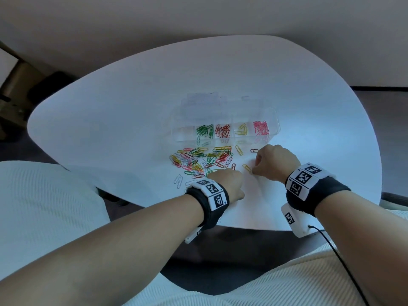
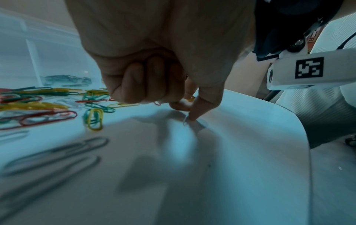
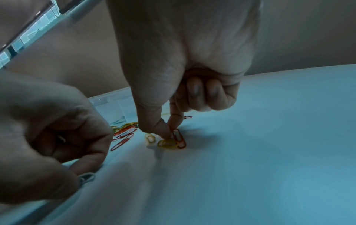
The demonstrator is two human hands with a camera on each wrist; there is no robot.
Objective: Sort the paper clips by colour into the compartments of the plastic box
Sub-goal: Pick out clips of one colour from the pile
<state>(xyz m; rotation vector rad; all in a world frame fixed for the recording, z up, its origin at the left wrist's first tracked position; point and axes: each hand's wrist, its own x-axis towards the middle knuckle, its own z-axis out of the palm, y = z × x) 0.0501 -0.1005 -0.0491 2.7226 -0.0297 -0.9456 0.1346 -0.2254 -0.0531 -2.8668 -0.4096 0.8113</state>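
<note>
Box: clear, far side of the surface. Four filled compartments: green, red, yellow, pink. Fifth, at left, looks empty; glare hides the back row. Loose pile in front, too tangled to count. Left hand: fingers pinch a silver clip against the surface. Right hand: thumb and forefinger pinch a red clip over a yellow clip; other fingers curled.
</note>
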